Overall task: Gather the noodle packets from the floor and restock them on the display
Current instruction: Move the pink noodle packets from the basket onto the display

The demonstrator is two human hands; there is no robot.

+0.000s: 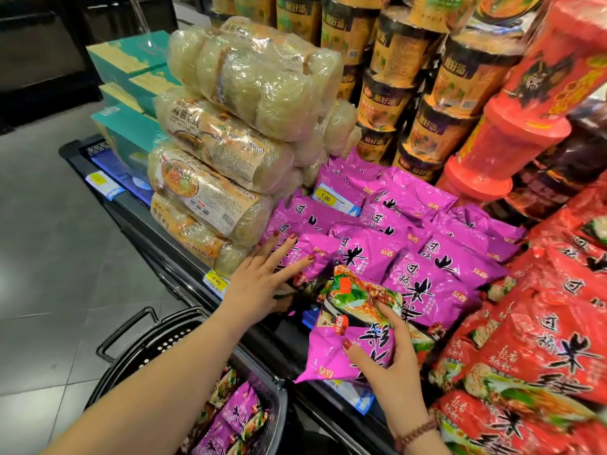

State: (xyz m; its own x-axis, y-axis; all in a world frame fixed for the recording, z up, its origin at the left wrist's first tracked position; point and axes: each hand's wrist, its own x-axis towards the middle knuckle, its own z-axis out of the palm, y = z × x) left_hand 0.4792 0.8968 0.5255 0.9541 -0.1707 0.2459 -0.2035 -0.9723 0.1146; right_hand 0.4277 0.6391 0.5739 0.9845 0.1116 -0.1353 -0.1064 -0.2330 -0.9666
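Observation:
My right hand (391, 359) grips a purple noodle packet (348, 326) at the front edge of the display, held tilted over the shelf lip. My left hand (262, 277) lies with straight fingers on the purple packets (423, 244) stacked on the display, pressing the leftmost one. More purple packets (236, 418) lie in a black shopping basket (144, 349) on the floor below my arms.
Clear bags of rice noodles (230, 136) are piled left of the purple stack. Red noodle packets (538, 339) fill the right. Cup noodles (423, 93) and red tubs (512, 133) stand behind. Green boxes (131, 77) sit far left. Grey tiled floor (49, 241) lies left.

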